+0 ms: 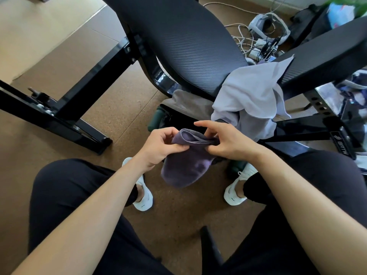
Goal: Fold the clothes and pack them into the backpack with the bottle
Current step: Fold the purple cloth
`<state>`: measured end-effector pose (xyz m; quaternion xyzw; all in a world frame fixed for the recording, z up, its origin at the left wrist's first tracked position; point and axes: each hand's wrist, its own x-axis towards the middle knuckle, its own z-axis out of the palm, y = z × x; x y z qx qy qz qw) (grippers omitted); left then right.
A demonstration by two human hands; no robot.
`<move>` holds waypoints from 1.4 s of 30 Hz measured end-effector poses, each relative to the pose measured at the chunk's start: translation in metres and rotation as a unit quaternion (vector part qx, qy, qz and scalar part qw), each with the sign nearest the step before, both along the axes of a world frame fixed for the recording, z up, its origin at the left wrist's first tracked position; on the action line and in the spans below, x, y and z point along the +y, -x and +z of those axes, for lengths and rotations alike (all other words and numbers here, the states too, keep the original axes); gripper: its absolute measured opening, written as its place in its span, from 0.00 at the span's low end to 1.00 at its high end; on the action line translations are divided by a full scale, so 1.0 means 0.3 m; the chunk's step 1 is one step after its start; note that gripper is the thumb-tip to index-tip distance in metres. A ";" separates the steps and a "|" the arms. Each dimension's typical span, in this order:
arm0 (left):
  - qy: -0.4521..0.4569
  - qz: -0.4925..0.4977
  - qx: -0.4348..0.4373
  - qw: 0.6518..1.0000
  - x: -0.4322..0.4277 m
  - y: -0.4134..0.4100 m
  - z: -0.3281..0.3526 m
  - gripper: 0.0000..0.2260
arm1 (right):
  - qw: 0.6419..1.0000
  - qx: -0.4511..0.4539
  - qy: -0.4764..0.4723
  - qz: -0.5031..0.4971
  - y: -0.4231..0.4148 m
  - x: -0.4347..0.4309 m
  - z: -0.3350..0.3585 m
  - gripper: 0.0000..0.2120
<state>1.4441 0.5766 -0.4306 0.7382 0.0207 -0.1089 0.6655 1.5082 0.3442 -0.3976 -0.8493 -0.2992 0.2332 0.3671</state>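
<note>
My left hand (pixel 160 144) and my right hand (pixel 226 140) each pinch the top edge of a purple cloth (pixel 184 169), which hangs between my knees. Just beyond, a pale shirt (pixel 248 94) lies over the black bench (pixel 188 46), covering part of a grey cloth (pixel 186 104). Cables (pixel 248 42) lie far right.

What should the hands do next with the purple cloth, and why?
Probably fold it: bring the pinched top edge over to halve the purple cloth. The left hand and right hand both pinch its rolled upper edge while the rest hangs loose above the floor. The pale shirt lies unfolded on the bench.
</note>
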 end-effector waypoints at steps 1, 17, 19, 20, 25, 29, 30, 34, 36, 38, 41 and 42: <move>-0.005 -0.009 -0.009 1.000 -0.005 0.003 -0.001 0.15 | 1.000 -0.014 0.004 0.002 0.007 0.010 -0.002 0.31; -0.120 -0.046 0.069 0.989 -0.010 0.032 -0.071 0.06 | 0.965 -0.198 -0.151 -0.085 0.020 0.071 0.045 0.06; -0.137 -0.047 0.076 0.987 -0.012 0.039 -0.090 0.06 | 0.950 -0.175 -0.193 -0.170 0.012 0.049 0.063 0.03; -0.146 -0.043 0.080 0.985 -0.014 0.040 -0.091 0.07 | 0.939 -0.154 -0.216 -0.220 0.007 0.039 0.068 0.02; -0.132 -0.028 0.118 0.984 -0.013 0.033 -0.072 0.06 | 0.872 -0.086 -0.261 -0.406 -0.068 -0.024 0.051 0.07; -0.103 0.068 0.138 0.983 0.015 0.008 -0.084 0.08 | 0.834 -0.036 -0.252 -0.490 -0.124 -0.075 0.008 0.11; -0.079 0.105 0.148 0.980 0.021 0.003 -0.085 0.09 | 0.825 -0.023 -0.252 -0.505 -0.132 -0.082 -0.004 0.12; 0.049 0.245 0.185 0.950 0.041 -0.021 -0.076 0.08 | 0.785 0.011 -0.250 -0.566 -0.155 -0.100 -0.058 0.13; 0.066 0.262 0.155 0.950 0.042 -0.027 -0.067 0.06 | 0.784 0.015 -0.231 -0.576 -0.160 -0.102 -0.084 0.13; 0.032 0.270 0.103 0.957 0.036 -0.027 -0.058 0.04 | 0.807 0.004 -0.181 -0.563 -0.158 -0.107 -0.107 0.14; -0.082 0.293 0.039 0.952 0.051 -0.025 -0.050 0.04 | 0.864 -0.047 -0.076 -0.496 -0.154 -0.119 -0.132 0.16; -0.130 0.294 0.018 0.947 0.063 -0.024 -0.050 0.06 | 0.880 -0.066 -0.044 -0.469 -0.152 -0.121 -0.140 0.15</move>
